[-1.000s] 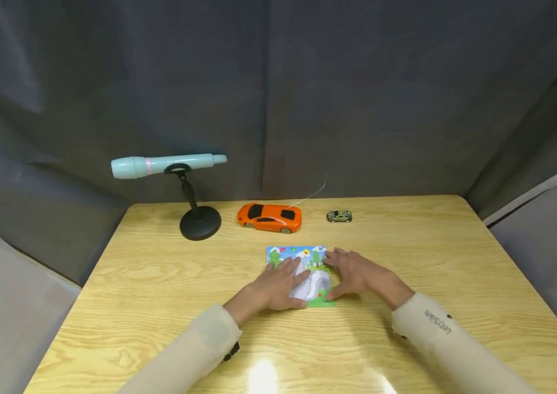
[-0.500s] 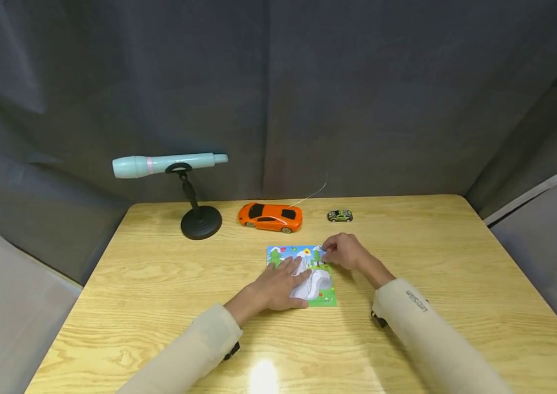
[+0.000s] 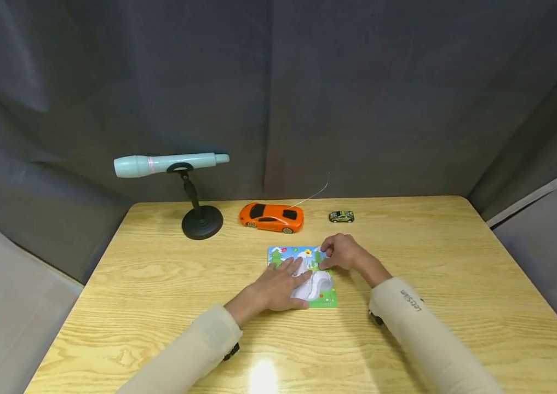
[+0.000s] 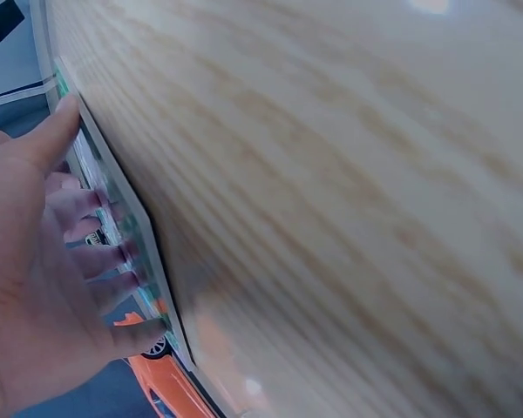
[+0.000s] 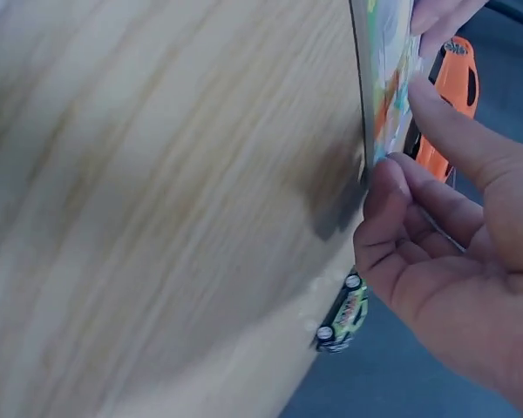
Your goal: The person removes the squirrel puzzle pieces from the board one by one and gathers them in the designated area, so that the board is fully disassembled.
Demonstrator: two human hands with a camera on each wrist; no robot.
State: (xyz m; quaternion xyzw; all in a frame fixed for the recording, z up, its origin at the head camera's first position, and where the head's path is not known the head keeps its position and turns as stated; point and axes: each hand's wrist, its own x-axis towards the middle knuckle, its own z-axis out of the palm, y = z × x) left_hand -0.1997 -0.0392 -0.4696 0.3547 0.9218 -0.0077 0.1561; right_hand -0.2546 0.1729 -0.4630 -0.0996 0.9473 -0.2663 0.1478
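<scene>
Microphone: the pale blue microphone [image 3: 172,164] lies across its black stand [image 3: 202,222], left of the frame's centre.
Orange car: the orange car [image 3: 270,217] sits near the middle, nose to the left.
Left hand: your left hand [image 3: 275,285] rests flat, fingers spread, on the board [image 3: 326,298].
Board: it lies on the table [image 3: 160,306], just below the frame's centre.
Small car: the small car [image 3: 342,216] stands above your right hand [image 3: 347,255].
Right hand: its thumb and curled fingers pinch the board's upper right corner.
</scene>
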